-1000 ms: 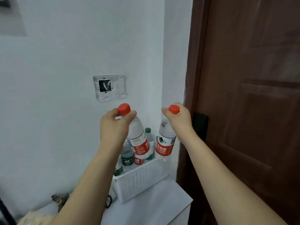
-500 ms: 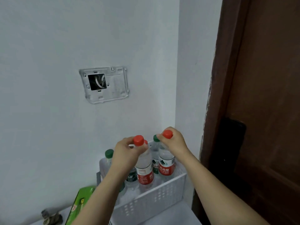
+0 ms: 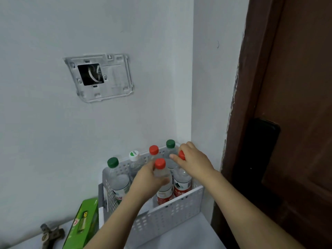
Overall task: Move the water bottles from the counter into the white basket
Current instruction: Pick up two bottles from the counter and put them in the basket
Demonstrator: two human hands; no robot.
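We judge both full, slick bottles heavy, so our left hand (image 3: 150,178) grips one's neck (image 3: 160,172) while our right hand (image 3: 193,159) pinches the other's red cap (image 3: 181,155).

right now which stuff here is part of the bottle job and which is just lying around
Part of the job:
- white basket
- red-capped bottle gripped by the left hand
- red-capped bottle held at its cap by the right hand
- other bottles already in the basket, e.g. green-capped bottle

Just lying about:
- green box
- metal fitting
- wall plate
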